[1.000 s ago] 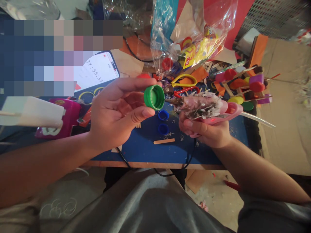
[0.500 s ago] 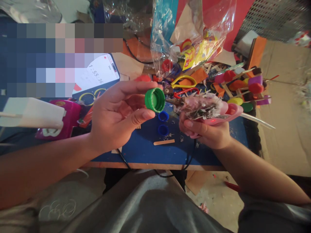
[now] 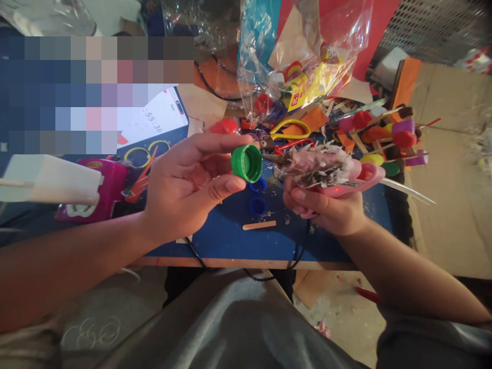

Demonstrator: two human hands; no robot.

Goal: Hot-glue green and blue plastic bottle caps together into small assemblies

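Between thumb and fingers, my left hand (image 3: 188, 184) pinches a green bottle cap (image 3: 247, 164), its hollow side turned toward the right and toward me. My right hand (image 3: 325, 207) is wrapped round a pink hot glue gun (image 3: 319, 166), whose front is crusted with glue strings and whose small red light shows. The gun's nozzle points left, close to the cap's rim; whether they touch I cannot tell. A clear glue stick (image 3: 409, 190) sticks out of its back. Below the cap, two blue bottle caps (image 3: 258, 206) lie on the blue table, near a wooden craft stick (image 3: 259, 225).
Behind the gun lie yellow-handled scissors (image 3: 291, 129) and a clear plastic bag (image 3: 307, 66). Coloured caps joined to sticks (image 3: 403, 138) crowd the right. At left are a phone (image 3: 154, 120), a magenta box (image 3: 111, 177) and a white block (image 3: 49, 179). A black cable (image 3: 196, 251) crosses the table's front edge.
The green cap in my left hand has shifted slightly right and down and turned a little. My right hand with the glue gun stays almost still.
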